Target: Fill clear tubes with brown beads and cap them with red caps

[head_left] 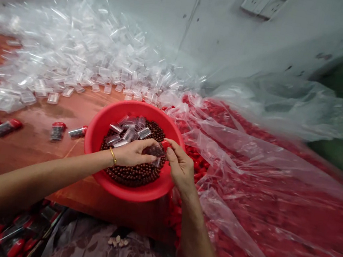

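Note:
A red basin (94,133) holds dark brown beads (131,175) and several clear plastic containers (129,134). Above the beads, my left hand (137,152), with a gold bangle at the wrist, has its fingers around a clear container (154,151) with dark contents. My right hand (180,164) pinches a red cap (165,144) at the container's end, over the basin's right side. Whether the cap is fully seated cannot be made out.
A heap of clear containers (83,45) lies against the wall. Filled, red-capped containers (57,131) rest on the left of the table (70,151). A large plastic bag of red pieces (262,190) spreads right. More capped containers (20,230) lie below the table edge.

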The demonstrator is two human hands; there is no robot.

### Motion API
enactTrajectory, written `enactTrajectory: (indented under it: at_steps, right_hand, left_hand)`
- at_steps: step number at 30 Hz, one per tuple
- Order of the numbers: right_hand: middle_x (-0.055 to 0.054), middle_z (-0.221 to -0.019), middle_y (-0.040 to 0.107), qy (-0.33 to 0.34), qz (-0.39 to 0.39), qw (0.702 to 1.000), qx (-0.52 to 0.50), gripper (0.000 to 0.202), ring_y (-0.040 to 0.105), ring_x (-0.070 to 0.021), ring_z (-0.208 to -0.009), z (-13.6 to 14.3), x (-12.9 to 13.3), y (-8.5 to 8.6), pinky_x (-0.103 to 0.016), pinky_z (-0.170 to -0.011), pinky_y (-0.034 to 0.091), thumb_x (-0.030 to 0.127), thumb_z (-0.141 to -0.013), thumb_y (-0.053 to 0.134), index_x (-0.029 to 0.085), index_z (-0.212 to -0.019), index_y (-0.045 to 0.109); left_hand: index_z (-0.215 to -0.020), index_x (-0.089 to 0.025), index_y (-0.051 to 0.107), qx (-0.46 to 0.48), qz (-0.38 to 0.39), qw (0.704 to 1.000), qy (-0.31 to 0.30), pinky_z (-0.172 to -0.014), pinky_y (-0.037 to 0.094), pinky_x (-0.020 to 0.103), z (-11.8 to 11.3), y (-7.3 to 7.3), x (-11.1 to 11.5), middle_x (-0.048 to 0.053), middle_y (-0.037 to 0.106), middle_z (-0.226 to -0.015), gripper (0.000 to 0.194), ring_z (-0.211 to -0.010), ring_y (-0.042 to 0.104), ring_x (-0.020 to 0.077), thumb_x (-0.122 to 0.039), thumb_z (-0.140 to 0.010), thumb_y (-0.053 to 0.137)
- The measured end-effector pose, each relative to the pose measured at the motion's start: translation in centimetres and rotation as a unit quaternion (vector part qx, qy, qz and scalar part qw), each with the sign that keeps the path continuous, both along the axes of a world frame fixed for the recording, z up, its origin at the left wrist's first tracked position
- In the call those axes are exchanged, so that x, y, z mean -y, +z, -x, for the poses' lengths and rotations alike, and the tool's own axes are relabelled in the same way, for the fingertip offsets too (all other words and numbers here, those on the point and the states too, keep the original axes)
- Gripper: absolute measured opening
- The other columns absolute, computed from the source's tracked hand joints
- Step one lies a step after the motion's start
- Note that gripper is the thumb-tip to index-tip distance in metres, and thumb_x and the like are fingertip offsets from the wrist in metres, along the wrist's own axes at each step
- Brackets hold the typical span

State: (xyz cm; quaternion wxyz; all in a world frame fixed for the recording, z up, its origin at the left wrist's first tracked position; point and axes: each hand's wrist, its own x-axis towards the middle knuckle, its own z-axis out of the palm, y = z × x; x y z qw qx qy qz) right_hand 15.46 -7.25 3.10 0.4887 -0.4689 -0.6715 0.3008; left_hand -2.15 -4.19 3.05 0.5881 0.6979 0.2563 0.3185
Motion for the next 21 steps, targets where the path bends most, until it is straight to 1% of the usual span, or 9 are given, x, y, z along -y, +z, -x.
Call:
enactTrajectory:
  at_steps: [2, 5, 10, 12, 14, 15, 17, 19, 21]
  right_hand:
    - [-0.005, -0.111, 0.068, 0.007, -0.045, 0.997, 0.063, 0.031, 0.064, -0.0190, -0.099, 0.0, -0.1, 0.2, -0.034, -0.088, 0.050, 0.031, -0.089, 0.049, 0.024, -0.117, 0.063]
    - [-0.008, -0.111, 0.068, 0.000, -0.102, 0.985, 0.143, 0.036, 0.065, -0.0191, -0.099, 0.1, 0.1, 0.2, -0.033, -0.086, 0.052, 0.026, -0.091, 0.045, 0.022, -0.125, 0.057]
    - [-0.009, -0.091, 0.071, 0.006, -0.195, 0.943, 0.269, 0.041, 0.068, -0.0181, -0.079, 0.2, 0.9, 0.2, -0.029, -0.071, 0.054, 0.022, -0.093, 0.041, 0.017, -0.132, 0.050]
    - [-0.009, -0.079, 0.071, 0.015, -0.229, 0.925, 0.304, 0.041, 0.066, -0.0174, -0.067, 0.2, 1.2, 0.4, -0.028, -0.061, 0.052, 0.023, -0.093, 0.039, 0.013, -0.130, 0.051]
    - [-0.009, -0.070, 0.069, 0.021, -0.235, 0.918, 0.320, 0.040, 0.063, -0.0167, -0.058, 0.2, 1.3, 0.9, -0.027, -0.054, 0.048, 0.025, -0.093, 0.039, 0.009, -0.126, 0.056]
    - [-0.008, -0.066, 0.067, 0.025, -0.224, 0.921, 0.317, 0.039, 0.061, -0.0164, -0.055, 0.3, 1.2, 1.2, -0.027, -0.052, 0.047, 0.026, -0.093, 0.039, 0.008, -0.122, 0.059]
    - [-0.007, -0.063, 0.065, 0.024, -0.180, 0.944, 0.276, 0.037, 0.059, -0.0161, -0.055, 0.4, 0.9, 1.8, -0.028, -0.054, 0.046, 0.029, -0.093, 0.038, 0.011, -0.109, 0.067]
    - [-0.006, -0.065, 0.063, -0.006, -0.133, 0.975, 0.180, 0.039, 0.060, -0.0163, -0.061, 0.8, 0.3, 2.1, -0.028, -0.060, 0.046, 0.034, -0.093, 0.037, 0.017, -0.094, 0.072]
    - [-0.005, -0.070, 0.062, -0.048, -0.070, 0.995, 0.045, 0.044, 0.058, -0.0153, -0.064, 1.6, -0.4, 2.1, -0.028, -0.061, 0.046, 0.042, -0.093, 0.034, 0.020, -0.089, 0.072]
  left_hand:
    - [-0.101, -0.014, 0.050, -0.031, -0.037, 0.999, 0.022, -0.079, 0.043, 0.028, 0.0, 0.1, 0.3, 0.001, 0.055, -0.088, 0.024, -0.081, 0.051, 0.0129, -0.029, -0.082, 0.054]
    - [-0.093, -0.015, 0.047, -0.075, -0.050, 0.995, 0.045, -0.066, 0.042, 0.025, 0.1, 0.2, 0.7, -0.002, 0.051, -0.075, 0.018, -0.069, 0.046, 0.0118, -0.032, -0.085, 0.047]
    - [-0.083, -0.016, 0.046, -0.135, -0.124, 0.981, 0.064, -0.064, 0.038, 0.025, 0.5, 0.8, 1.1, -0.002, 0.048, -0.074, 0.019, -0.067, 0.043, 0.0118, -0.035, -0.084, 0.047]
    - [-0.081, -0.016, 0.047, -0.173, -0.143, 0.972, 0.070, -0.061, 0.037, 0.025, 0.6, 1.0, 1.1, -0.002, 0.049, -0.072, 0.020, -0.065, 0.043, 0.0116, -0.036, -0.082, 0.050]
    - [-0.079, -0.016, 0.048, -0.203, -0.153, 0.964, 0.081, -0.058, 0.034, 0.024, 0.6, 1.2, 1.1, -0.002, 0.051, -0.069, 0.021, -0.062, 0.043, 0.0113, -0.037, -0.079, 0.053]
    - [-0.078, -0.015, 0.050, -0.212, -0.150, 0.961, 0.091, -0.056, 0.034, 0.023, 0.6, 1.2, 1.0, -0.002, 0.052, -0.069, 0.023, -0.061, 0.044, 0.0112, -0.038, -0.078, 0.055]
    - [-0.081, -0.015, 0.054, -0.220, -0.131, 0.961, 0.105, -0.054, 0.033, 0.022, 0.4, 1.3, 0.9, -0.002, 0.055, -0.068, 0.027, -0.060, 0.047, 0.0113, -0.040, -0.074, 0.058]
    - [-0.083, -0.015, 0.058, -0.235, -0.125, 0.959, 0.098, -0.052, 0.033, 0.021, 0.1, 1.3, 0.8, -0.002, 0.058, -0.067, 0.029, -0.059, 0.050, 0.0114, -0.041, -0.071, 0.061]
    - [-0.079, -0.015, 0.061, -0.269, -0.166, 0.945, 0.081, -0.052, 0.034, 0.021, -0.2, 1.4, 0.8, -0.001, 0.060, -0.064, 0.028, -0.058, 0.052, 0.0118, -0.040, -0.069, 0.061]
